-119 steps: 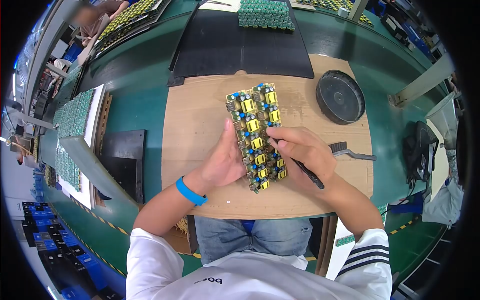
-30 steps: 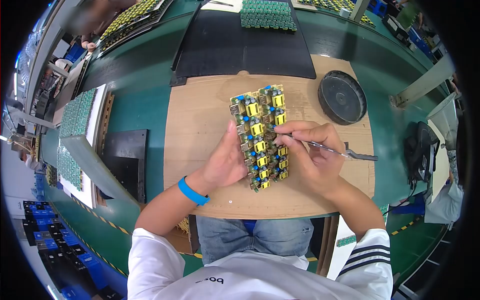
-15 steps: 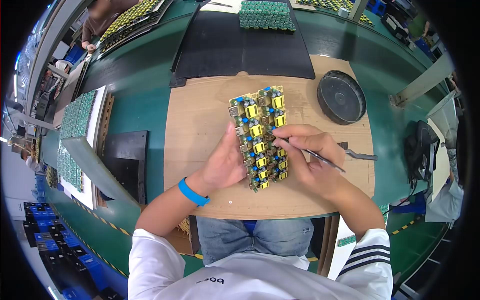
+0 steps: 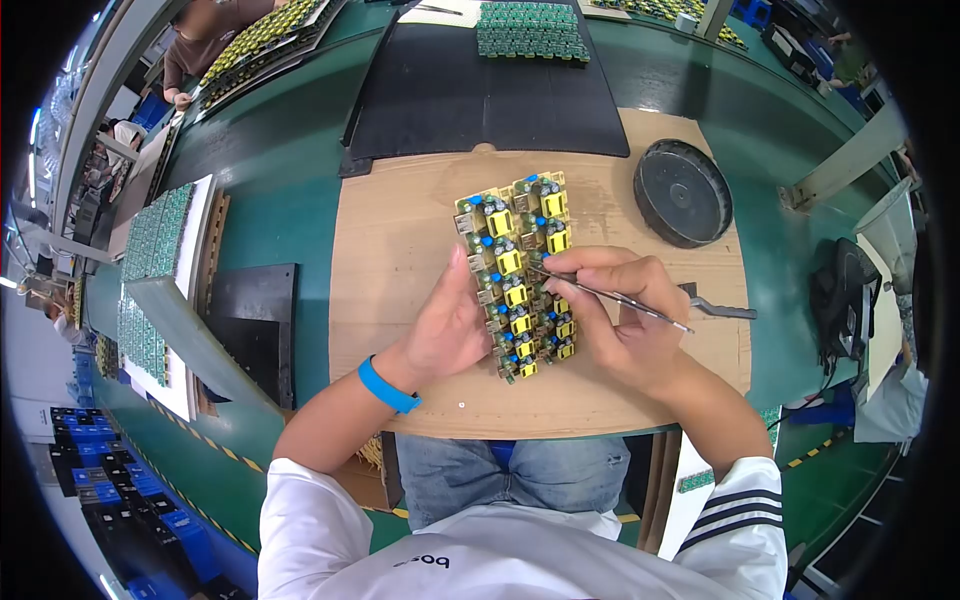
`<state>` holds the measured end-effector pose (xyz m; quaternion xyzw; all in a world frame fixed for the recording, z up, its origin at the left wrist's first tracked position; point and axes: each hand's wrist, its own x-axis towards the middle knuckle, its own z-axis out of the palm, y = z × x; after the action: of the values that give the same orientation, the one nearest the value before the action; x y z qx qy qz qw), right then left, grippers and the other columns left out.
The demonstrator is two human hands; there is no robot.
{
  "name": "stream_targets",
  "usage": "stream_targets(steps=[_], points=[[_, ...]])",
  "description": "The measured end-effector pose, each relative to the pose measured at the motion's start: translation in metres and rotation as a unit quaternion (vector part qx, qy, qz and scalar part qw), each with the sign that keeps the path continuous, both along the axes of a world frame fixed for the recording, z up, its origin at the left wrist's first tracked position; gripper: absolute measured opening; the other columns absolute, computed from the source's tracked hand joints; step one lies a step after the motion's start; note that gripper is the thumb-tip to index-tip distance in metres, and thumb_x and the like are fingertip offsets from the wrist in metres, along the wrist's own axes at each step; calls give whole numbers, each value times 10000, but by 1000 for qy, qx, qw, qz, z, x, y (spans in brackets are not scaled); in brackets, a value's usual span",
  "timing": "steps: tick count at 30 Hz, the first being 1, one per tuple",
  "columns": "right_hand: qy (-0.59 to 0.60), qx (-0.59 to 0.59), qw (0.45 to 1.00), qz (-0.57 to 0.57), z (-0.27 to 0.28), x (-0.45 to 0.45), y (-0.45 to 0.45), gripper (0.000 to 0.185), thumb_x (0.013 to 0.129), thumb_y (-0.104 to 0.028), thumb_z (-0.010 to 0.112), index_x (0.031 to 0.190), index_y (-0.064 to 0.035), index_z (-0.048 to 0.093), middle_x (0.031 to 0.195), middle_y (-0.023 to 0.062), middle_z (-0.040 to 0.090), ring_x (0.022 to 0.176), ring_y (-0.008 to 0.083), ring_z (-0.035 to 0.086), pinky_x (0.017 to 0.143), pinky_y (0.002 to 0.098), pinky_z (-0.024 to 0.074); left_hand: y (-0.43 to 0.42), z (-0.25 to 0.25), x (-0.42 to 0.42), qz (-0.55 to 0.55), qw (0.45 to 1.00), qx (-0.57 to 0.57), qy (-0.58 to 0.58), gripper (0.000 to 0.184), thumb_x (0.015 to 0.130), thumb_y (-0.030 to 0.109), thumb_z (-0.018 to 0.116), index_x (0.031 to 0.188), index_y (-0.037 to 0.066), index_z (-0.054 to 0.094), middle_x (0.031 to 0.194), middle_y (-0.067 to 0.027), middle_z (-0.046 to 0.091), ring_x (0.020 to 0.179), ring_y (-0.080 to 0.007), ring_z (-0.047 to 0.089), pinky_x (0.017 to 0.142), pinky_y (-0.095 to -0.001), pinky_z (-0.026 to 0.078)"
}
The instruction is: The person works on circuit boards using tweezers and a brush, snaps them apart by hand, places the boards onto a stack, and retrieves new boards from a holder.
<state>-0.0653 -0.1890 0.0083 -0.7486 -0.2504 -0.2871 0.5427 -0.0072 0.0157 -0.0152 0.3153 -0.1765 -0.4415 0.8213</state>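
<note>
A panel of circuit boards (image 4: 510,262), crowded with yellow transformers, blue parts and metal sockets, is held tilted above the cardboard sheet (image 4: 400,220). My left hand (image 4: 450,325) grips its left edge, thumb pointing up and the other fingers partly hidden behind it. In my right hand (image 4: 635,345) are slim metal tweezers (image 4: 655,313), pinched between thumb and fingers. Their tip reaches the middle of the panel, between the two columns of yellow transformers; whether it touches a part I cannot tell.
A round black dish (image 4: 683,193) stands at the right, with a grey-handled tool (image 4: 722,311) below it. Beyond the cardboard lies a black mat (image 4: 480,110) bearing green boards (image 4: 533,32). More boards (image 4: 145,300) are stacked at left. A co-worker (image 4: 205,45) sits at far left.
The tweezers have shifted slightly left and up over the panel, and their angle has turned a little. My left hand and the panel have barely moved.
</note>
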Motion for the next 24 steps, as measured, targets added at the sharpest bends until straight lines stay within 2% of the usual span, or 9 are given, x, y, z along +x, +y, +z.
stream_targets(steps=[2,6,19,22,24], points=[[2,5,1000,1,-1,0,0,303,862,195,647,1052,28,481,1105,287,676,950,271,726,827,361,628,0,3,0,-3,999,34,-21,821,1033,673,122,1602,90,221,1594,-139,362,1456,-319,391,1195,-526,343],[8,18,1000,6,-3,0,0,293,869,199,632,1054,30,478,1113,293,672,939,268,725,818,358,627,-1,4,-1,4,1000,10,-19,760,1055,626,129,1599,104,223,1560,-128,409,1414,-291,454,1157,-517,411],[13,21,1000,19,-4,0,-2,277,892,196,602,1067,21,476,1121,293,669,924,259,724,788,349,622,0,2,-1,-3,999,14,-29,777,1047,641,132,1598,103,227,1546,-139,430,1407,-297,463,1151,-526,412],[7,22,1000,20,-4,1,-2,279,893,198,599,1069,19,476,1117,293,669,931,259,720,787,348,622,1,4,-1,-10,999,30,-30,819,1032,673,128,1606,95,211,1597,-127,364,1461,-311,386,1199,-523,338],[-3,30,999,19,-4,1,-1,283,892,202,597,1071,18,477,1111,290,669,940,259,716,781,347,621,-1,6,-1,2,999,33,-20,816,1034,669,127,1599,87,225,1571,-141,396,1432,-315,424,1180,-524,367]])
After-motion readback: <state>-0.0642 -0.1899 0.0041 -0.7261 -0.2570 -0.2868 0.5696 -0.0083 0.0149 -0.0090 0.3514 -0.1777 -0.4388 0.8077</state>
